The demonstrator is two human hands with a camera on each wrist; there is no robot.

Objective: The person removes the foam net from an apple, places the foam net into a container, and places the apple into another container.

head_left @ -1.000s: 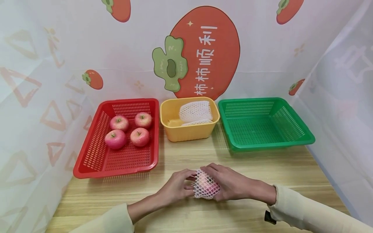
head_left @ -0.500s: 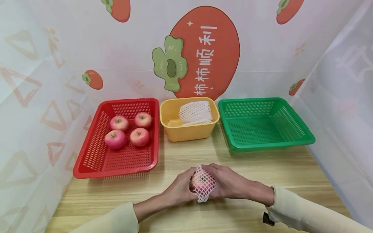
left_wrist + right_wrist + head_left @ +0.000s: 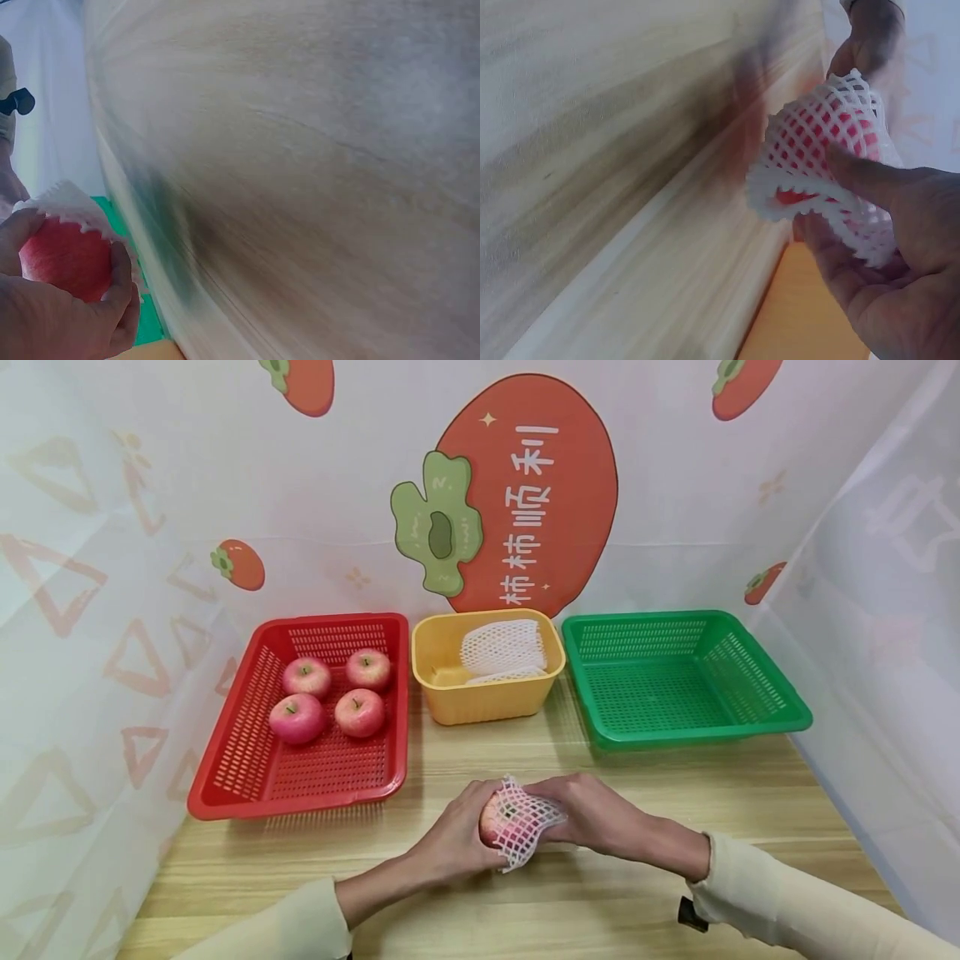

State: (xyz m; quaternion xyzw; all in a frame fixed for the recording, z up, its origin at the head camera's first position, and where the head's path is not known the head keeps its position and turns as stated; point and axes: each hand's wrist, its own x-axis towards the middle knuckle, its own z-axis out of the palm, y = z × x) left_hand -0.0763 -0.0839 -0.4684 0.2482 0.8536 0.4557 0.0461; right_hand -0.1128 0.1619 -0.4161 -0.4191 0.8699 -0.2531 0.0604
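A red apple (image 3: 69, 259) sits partly inside a white foam net sleeve (image 3: 525, 818) at the front middle of the table. My left hand (image 3: 455, 837) grips the apple's bare left side, thumb and fingers curled round it in the left wrist view. From the other side my right hand (image 3: 600, 817) pinches the net's open end, which stretches out to the right. In the right wrist view the net (image 3: 817, 135) covers the apple's near side, and my right thumb (image 3: 866, 176) presses on the mesh.
A red basket (image 3: 300, 802) with several apples stands at the left. Behind the hands is a yellow bin (image 3: 487, 700) holding white foam nets (image 3: 504, 646). The green basket (image 3: 660, 693) stands at the right. A printed cloth (image 3: 675, 510) closes off the back.
Both hands moved slightly left and right around the apple. The left hand now grips its bare side, and the right hand has drawn back, pulling the net's end out to the right.
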